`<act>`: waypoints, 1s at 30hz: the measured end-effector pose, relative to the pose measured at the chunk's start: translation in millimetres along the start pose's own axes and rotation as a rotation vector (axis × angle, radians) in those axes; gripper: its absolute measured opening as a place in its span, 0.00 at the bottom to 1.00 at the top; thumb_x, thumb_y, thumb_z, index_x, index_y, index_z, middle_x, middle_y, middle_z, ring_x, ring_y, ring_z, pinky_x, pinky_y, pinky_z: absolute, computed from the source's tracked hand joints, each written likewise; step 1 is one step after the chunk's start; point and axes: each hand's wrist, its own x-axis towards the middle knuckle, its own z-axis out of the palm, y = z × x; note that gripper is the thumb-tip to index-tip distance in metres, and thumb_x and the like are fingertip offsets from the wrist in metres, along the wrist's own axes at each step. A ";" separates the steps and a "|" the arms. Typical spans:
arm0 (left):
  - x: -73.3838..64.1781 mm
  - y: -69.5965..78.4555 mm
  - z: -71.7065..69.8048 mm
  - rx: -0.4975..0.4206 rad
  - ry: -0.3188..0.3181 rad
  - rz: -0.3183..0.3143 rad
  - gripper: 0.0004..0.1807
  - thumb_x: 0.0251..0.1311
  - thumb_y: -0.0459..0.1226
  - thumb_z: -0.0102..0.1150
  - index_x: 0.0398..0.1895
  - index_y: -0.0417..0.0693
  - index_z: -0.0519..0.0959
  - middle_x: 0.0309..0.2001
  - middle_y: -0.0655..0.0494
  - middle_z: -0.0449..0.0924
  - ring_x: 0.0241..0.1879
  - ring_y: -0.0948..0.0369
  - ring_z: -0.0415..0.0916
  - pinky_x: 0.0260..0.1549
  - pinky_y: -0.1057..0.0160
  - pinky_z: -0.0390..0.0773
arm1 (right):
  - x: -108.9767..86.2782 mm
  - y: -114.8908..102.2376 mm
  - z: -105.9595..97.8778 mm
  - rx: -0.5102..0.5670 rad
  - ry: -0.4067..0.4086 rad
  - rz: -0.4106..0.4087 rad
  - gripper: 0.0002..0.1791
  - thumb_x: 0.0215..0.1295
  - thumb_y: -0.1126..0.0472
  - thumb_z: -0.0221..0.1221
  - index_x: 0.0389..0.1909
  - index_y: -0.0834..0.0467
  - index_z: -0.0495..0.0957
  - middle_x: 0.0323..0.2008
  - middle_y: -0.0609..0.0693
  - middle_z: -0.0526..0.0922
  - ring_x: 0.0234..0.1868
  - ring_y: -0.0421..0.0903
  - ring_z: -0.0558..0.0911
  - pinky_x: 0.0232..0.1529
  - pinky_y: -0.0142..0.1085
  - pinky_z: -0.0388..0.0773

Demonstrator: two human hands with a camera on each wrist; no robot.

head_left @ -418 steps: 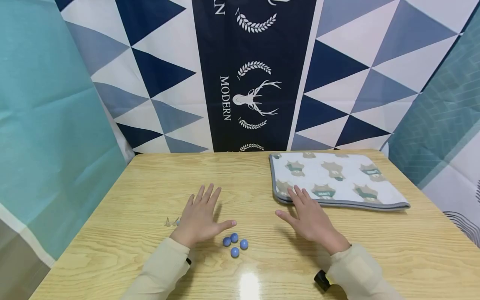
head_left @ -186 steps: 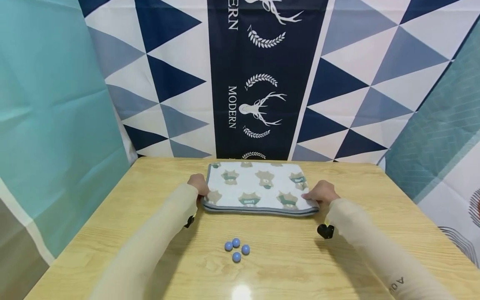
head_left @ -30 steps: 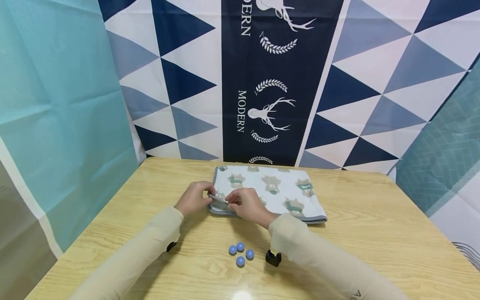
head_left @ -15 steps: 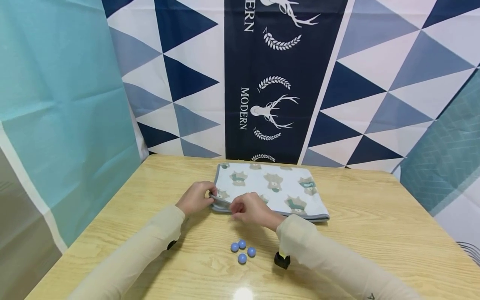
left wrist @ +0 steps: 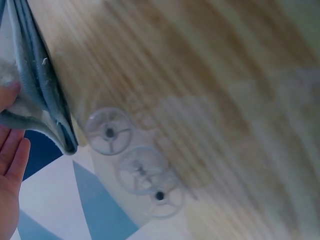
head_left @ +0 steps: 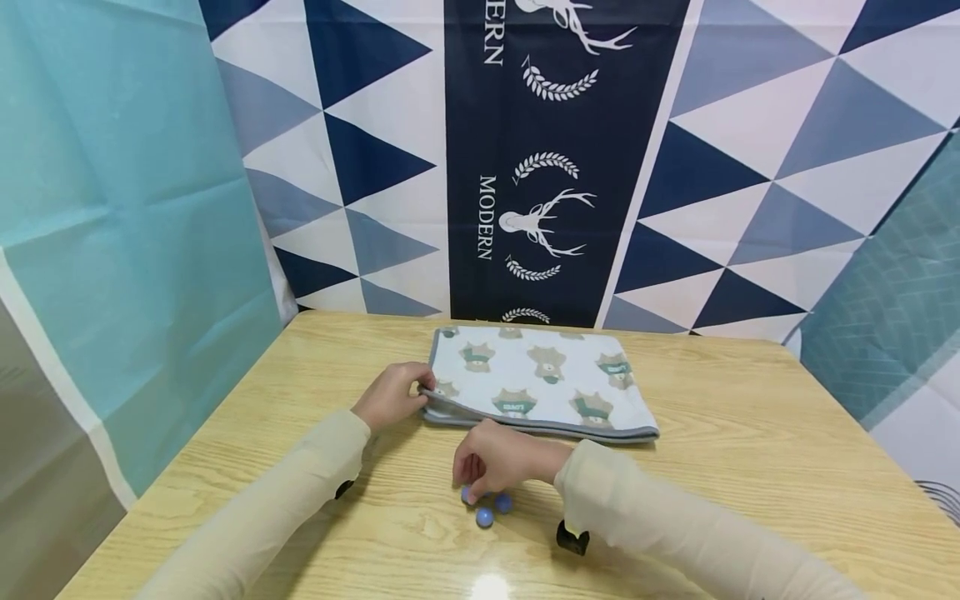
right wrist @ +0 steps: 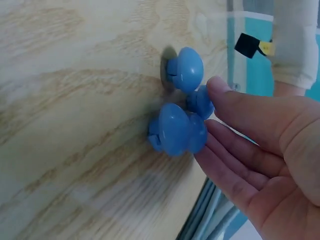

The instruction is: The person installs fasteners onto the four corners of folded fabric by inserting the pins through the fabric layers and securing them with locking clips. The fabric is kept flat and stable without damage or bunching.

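Note:
A folded white bear-print blanket (head_left: 546,365) with grey edging lies at the back of the table. My left hand (head_left: 392,397) pinches its front left corner and lifts the upper layer, so a gap shows along the front edge. My right hand (head_left: 504,457) is over several blue mushroom-shaped plastic caps (head_left: 484,517) in front of the blanket. In the right wrist view, its thumb and fingers are spread apart around the farther caps (right wrist: 198,134), touching or almost touching them; none is lifted. Nearer caps (right wrist: 190,69) stand free, round heads toward the camera.
Clear plastic discs (left wrist: 109,131), some with a dark centre, lie on the wooden table (head_left: 420,533) beside the blanket in the left wrist view; the left arm hides them in the head view. A patterned curtain (head_left: 375,125) hangs behind.
Over the longer span the blanket shifted left, to the table's middle. In the last second, my right hand released its edge and came down to the caps; my left hand kept its pinch.

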 end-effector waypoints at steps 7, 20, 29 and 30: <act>3.7 4.4 -2.0 0.021 -0.001 -0.035 0.08 0.54 0.27 0.64 0.35 0.47 0.81 0.37 0.54 0.83 0.40 0.60 0.79 0.43 0.60 0.81 | 2.0 -3.0 4.0 -0.030 0.003 -0.026 0.04 0.53 0.63 0.70 0.31 0.56 0.86 0.27 0.47 0.88 0.24 0.25 0.77 0.29 0.17 0.75; 7.3 3.8 -1.0 0.024 -0.020 -0.032 0.09 0.53 0.27 0.65 0.37 0.46 0.83 0.39 0.53 0.84 0.40 0.60 0.79 0.45 0.60 0.81 | 10.7 6.8 -25.1 -0.053 0.164 -0.082 0.05 0.57 0.67 0.65 0.35 0.62 0.85 0.32 0.52 0.88 0.32 0.36 0.85 0.36 0.23 0.81; 7.4 -0.5 0.6 0.016 -0.007 0.023 0.08 0.53 0.26 0.64 0.35 0.44 0.84 0.36 0.54 0.85 0.38 0.62 0.79 0.44 0.59 0.81 | 27.5 20.8 -66.2 -0.065 0.368 0.037 0.07 0.58 0.66 0.65 0.37 0.63 0.85 0.33 0.54 0.89 0.34 0.43 0.87 0.35 0.23 0.80; 7.3 -0.8 1.0 0.021 -0.007 0.030 0.08 0.53 0.26 0.65 0.35 0.44 0.84 0.36 0.54 0.85 0.38 0.62 0.79 0.44 0.59 0.81 | 29.4 22.6 -66.9 -0.057 0.379 0.058 0.07 0.58 0.66 0.65 0.37 0.64 0.85 0.33 0.54 0.88 0.34 0.43 0.87 0.35 0.23 0.80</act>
